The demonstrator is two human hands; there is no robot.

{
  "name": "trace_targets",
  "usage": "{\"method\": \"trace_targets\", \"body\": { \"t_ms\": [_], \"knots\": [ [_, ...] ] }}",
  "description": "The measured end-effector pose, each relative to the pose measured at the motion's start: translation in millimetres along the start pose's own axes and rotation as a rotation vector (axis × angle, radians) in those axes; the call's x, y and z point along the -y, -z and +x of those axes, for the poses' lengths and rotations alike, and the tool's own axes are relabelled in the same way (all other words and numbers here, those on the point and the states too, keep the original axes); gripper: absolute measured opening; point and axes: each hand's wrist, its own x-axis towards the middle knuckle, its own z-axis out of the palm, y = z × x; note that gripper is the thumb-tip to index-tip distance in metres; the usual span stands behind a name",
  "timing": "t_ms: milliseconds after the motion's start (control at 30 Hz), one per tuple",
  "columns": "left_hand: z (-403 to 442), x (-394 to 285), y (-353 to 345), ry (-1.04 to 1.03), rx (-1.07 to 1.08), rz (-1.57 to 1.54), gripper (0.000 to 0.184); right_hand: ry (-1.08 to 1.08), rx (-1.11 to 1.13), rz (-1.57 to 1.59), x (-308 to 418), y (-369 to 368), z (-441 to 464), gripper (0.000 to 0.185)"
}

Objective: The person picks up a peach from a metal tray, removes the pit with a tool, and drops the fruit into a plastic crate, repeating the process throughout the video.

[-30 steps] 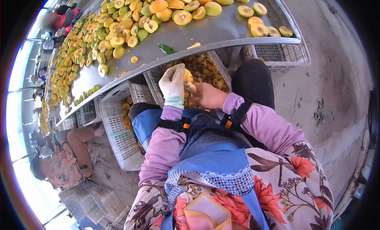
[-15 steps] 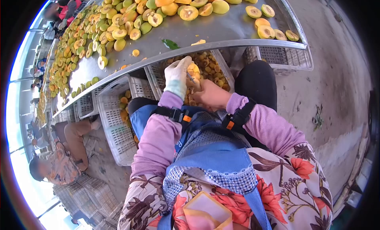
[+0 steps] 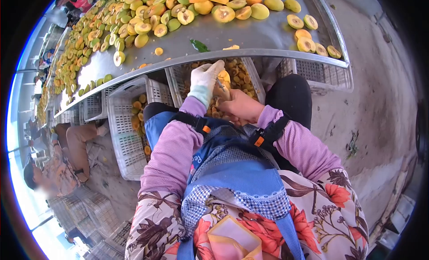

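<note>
My left hand [image 3: 204, 83], in a white glove, is closed on a yellow apricot half [image 3: 224, 76] over a crate beneath the table edge. My bare right hand [image 3: 242, 106] is closed around a small pitting tool [image 3: 220, 85], whose thin dark metal end reaches up to the fruit. The tool's handle is mostly hidden by my fingers. Below both hands, the white plastic crate [image 3: 254, 76] holds many orange-brown fruit pieces. On the metal table [image 3: 174, 49] above lie heaps of halved yellow and green apricots [image 3: 147, 25].
Another crate [image 3: 126, 130] with fruit stands to the left, and a grey crate [image 3: 319, 74] sits under the table's right corner. The raised metal rim [image 3: 263, 52] runs just beyond my hands. A seated person [image 3: 67, 157] is at far left. A green leaf [image 3: 199, 46] lies on the table.
The view has shifted slightly, so the table appears lower and further right. My hands stay together at the fruit, with the left hand's fingertips a little higher.
</note>
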Motion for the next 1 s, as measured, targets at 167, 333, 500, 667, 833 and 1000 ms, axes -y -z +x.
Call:
{"method": "trace_targets", "body": {
  "t_ms": [167,333,500,667,833,1000],
  "knots": [
    [-9,13,-10,0.129,-0.070,-0.185,0.039,0.376,-0.424,-0.637,-28,2,15,0.025],
    [-20,29,33,-0.072,0.458,-0.385,0.043,0.030,-0.055,-0.344,8,-2,-13,0.023],
    [-22,51,20,-0.001,0.159,-0.545,0.022,0.577,-0.218,-0.880,-38,7,22,0.048],
    [-31,43,-5,-0.306,-0.154,-0.245,0.020,0.007,-0.092,-0.384,1,-17,-9,0.016],
    [-42,1,16,-0.892,0.055,0.424,0.026,-0.149,0.180,0.382,6,-14,-22,0.011],
    [-51,-15,18,-0.881,0.139,0.482,0.024,0.162,-0.113,-0.260,22,-29,-43,0.016]
  ]
}}
